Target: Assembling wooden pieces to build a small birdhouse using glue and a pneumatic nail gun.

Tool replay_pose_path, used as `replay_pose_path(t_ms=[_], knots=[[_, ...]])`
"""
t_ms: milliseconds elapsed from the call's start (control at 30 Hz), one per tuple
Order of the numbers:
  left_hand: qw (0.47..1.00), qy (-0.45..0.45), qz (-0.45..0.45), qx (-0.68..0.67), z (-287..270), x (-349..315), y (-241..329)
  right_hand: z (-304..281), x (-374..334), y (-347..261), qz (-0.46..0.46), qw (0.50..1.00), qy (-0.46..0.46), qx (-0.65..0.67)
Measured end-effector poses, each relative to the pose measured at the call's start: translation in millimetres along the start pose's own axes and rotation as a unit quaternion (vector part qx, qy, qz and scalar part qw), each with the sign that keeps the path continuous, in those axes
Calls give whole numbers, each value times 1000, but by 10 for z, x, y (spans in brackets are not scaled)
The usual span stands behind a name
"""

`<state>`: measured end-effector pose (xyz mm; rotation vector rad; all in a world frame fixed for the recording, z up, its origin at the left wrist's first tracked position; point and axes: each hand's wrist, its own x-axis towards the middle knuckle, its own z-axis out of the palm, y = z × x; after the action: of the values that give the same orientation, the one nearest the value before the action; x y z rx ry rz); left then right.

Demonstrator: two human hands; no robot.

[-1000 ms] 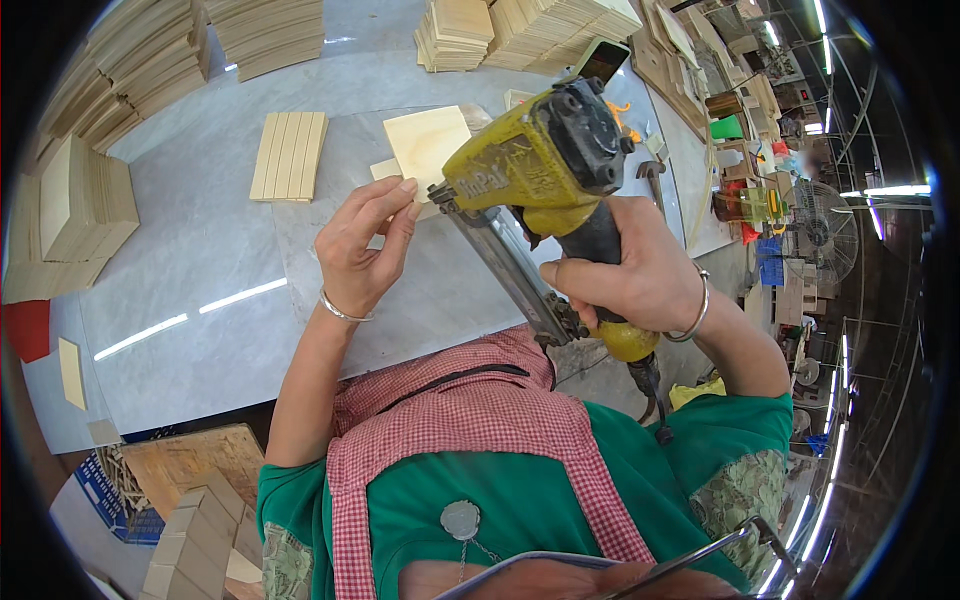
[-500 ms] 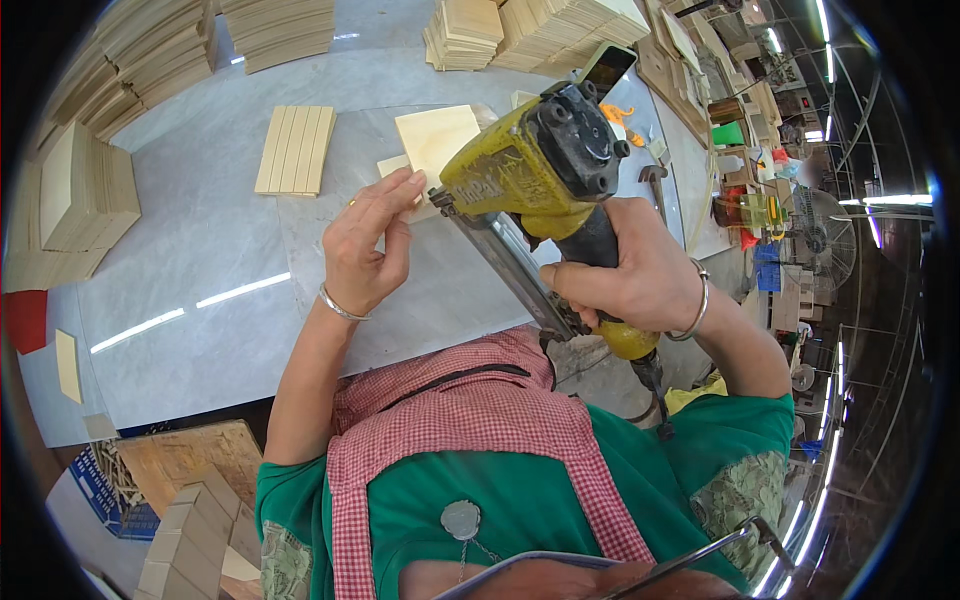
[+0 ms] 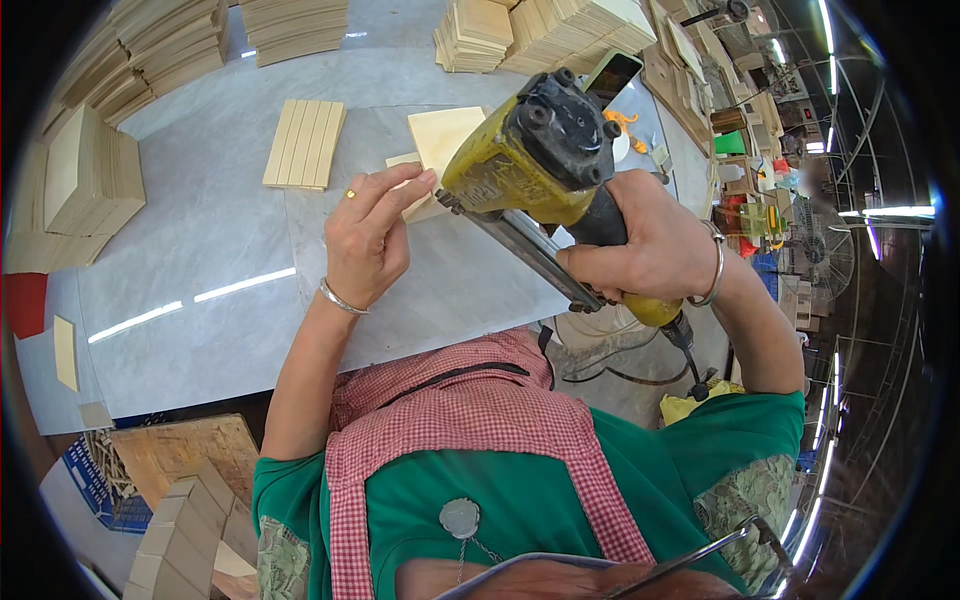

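Grey tabletop (image 3: 200,235) spans the frame's middle; right of centre, the right hand (image 3: 665,235) is wrapped round the nail gun (image 3: 495,175), its magazine (image 3: 532,258) slanting from lower right up leftward; the left hand (image 3: 370,235), nearer the pale wooden panel (image 3: 443,132), has fingertips at its edge (whether pinching, I cannot tell), the panel lying up and right of it, stacked boards (image 3: 575,35) farther, at the top

Nail gun (image 3: 520,172) yellow-black; apron (image 3: 470,418) red-white checked; shirt (image 3: 530,500) green; distant crate (image 3: 765,264) apparently blue.
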<state>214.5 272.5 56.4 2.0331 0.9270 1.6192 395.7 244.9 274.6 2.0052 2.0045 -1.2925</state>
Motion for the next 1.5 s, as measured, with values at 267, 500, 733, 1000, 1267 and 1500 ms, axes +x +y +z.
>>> replay_pose_path(t_ms=[267, 500, 733, 1000, 1267, 1500], knots=[[999, -32, -9, 10, -29, 42, 124, 11, -254, 282, 53, 991, 48, 117], [1000, 16, -8, 11, 138, -41, 84, 50, -391, 1288, 120, 969, 194, 98], [999, 12, -36, 13, 155, -53, 152, 283, -123, 2742, 170, 918, 304, -191], [976, 29, -204, -65, 242, -197, 189, 383, 265, 3378, 295, 862, 323, -255], [947, 31, -289, -134, 57, 247, 282, 30, 394, 3317, 161, 889, 406, -137], [944, -296, -111, 97, 89, 692, 546, -417, 1121, 3341, -88, 883, 450, -100]])
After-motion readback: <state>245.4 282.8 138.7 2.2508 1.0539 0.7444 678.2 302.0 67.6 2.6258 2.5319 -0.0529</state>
